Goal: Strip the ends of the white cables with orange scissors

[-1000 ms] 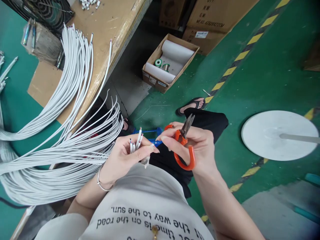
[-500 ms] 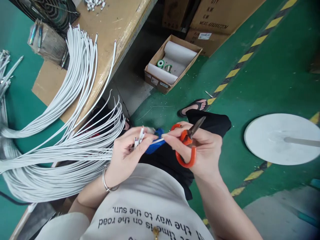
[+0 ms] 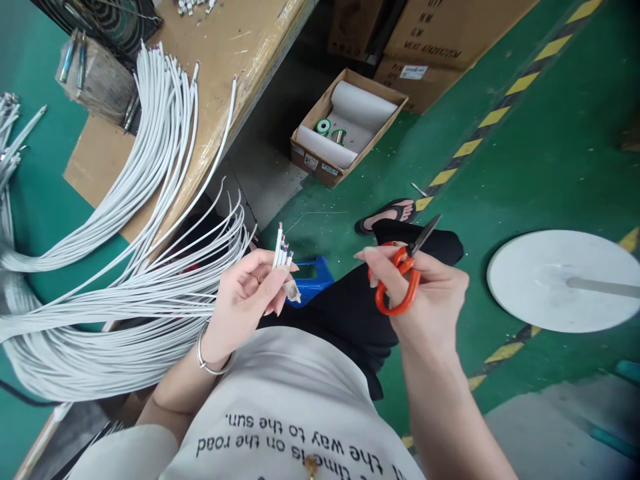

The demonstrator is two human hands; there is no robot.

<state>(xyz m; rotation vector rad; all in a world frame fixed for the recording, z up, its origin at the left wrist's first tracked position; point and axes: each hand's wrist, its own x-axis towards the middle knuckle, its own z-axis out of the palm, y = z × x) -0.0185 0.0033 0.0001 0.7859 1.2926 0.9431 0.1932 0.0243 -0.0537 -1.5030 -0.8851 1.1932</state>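
Note:
My left hand (image 3: 245,300) is closed around the ends of a few white cables (image 3: 281,253), which stick up between thumb and fingers with stripped coloured tips. My right hand (image 3: 425,293) grips orange-handled scissors (image 3: 400,280), blades closed and pointing up to the right. The two hands are apart, above my lap in black trousers. A large bundle of white cables (image 3: 125,293) fans from the left across my knee and over the workbench (image 3: 240,40).
A blue plastic stool or bin (image 3: 313,277) shows below my hands. An open cardboard box (image 3: 345,127) with white rolls and solder spools sits on the green floor. A white round disc (image 3: 560,280) lies at right. Cartons stand behind; my sandalled foot (image 3: 387,213) is ahead.
My hands have separated: the right hand with the scissors moved right and away from the cable ends, and the left hand raised the cable tips upright.

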